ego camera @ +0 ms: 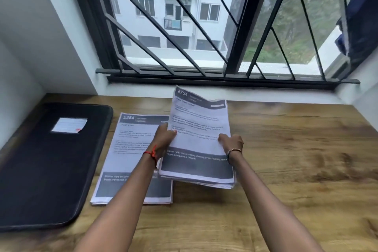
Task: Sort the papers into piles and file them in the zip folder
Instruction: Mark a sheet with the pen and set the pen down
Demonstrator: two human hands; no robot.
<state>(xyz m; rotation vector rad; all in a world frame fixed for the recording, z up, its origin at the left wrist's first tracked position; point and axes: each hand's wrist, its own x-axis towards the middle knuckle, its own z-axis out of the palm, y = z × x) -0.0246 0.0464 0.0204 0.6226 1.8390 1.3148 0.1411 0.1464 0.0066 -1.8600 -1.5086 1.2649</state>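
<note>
A stack of printed papers, top sheet headed 2754, is tilted up off the wooden table, its lower edge resting near the table. My left hand grips the stack's left edge, and my right hand holds its right edge. A second pile of papers, headed 2384, lies flat on the table to the left, partly under my left forearm. The black zip folder lies shut at the far left with a white label on its cover.
A barred window runs along the back of the table above a white sill. A white wall closes the left side. A dark blue cloth hangs at the upper right. Bare wood stretches to the right of the papers.
</note>
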